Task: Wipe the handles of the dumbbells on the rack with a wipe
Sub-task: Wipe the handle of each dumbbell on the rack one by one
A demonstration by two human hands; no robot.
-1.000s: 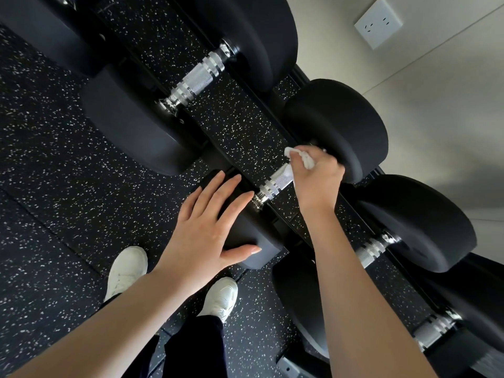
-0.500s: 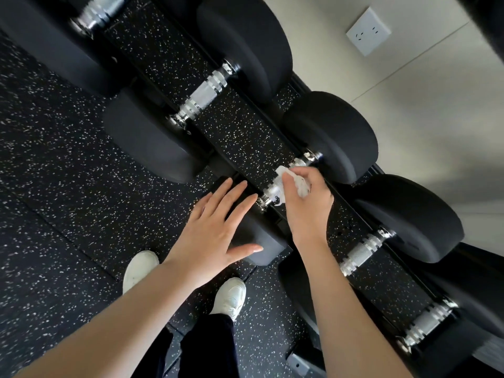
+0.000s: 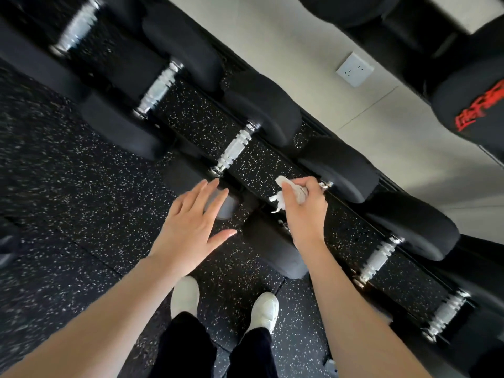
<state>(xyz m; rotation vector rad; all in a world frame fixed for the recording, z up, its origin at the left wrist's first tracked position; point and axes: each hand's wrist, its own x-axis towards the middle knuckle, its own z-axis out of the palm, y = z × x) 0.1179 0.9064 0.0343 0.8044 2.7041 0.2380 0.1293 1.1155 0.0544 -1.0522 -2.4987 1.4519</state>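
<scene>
Item: wipe [image 3: 283, 196], white, crumpled, soft and light; judged to mould readily round a bar and to need only a closed fist to keep it there. It was held in the right hand [image 3: 304, 211], whose fingers curled round it and, apparently, round the handle beneath; that handle was hidden by the hand, only its chrome collar [image 3: 326, 184] showing at the far end. Left hand [image 3: 191, 227]: fingers straight and spread, holding nothing, fingertips at or just above the near head [image 3: 218, 205] of the neighbouring dumbbell; whether they touched it could not be told. Dumbbells: black round heads, ribbed chrome handles, set side by side on a low rack [image 3: 311, 126] along the wall [image 3: 272, 36]. Judged heavy and stiff, unlikely to shift under wiping; the ribbed metal likely to snag a thin wipe, so best gripped mid-handle and worked along or twisted round it. Neighbouring handle [image 3: 233, 150] bare to the left; two more handles [image 3: 379, 259] [image 3: 447, 311] to the right; further ones [image 3: 158, 87] blurred at upper left. Obstructions: the heads stood close to each handle, leaving a narrow gap for the fist. Surroundings: speckled floor [image 3: 68, 200], socket [image 3: 354, 69], an upper row of dumbbells, one with red lettering [image 3: 477, 110], and white shoes [image 3: 266, 309] below.
</scene>
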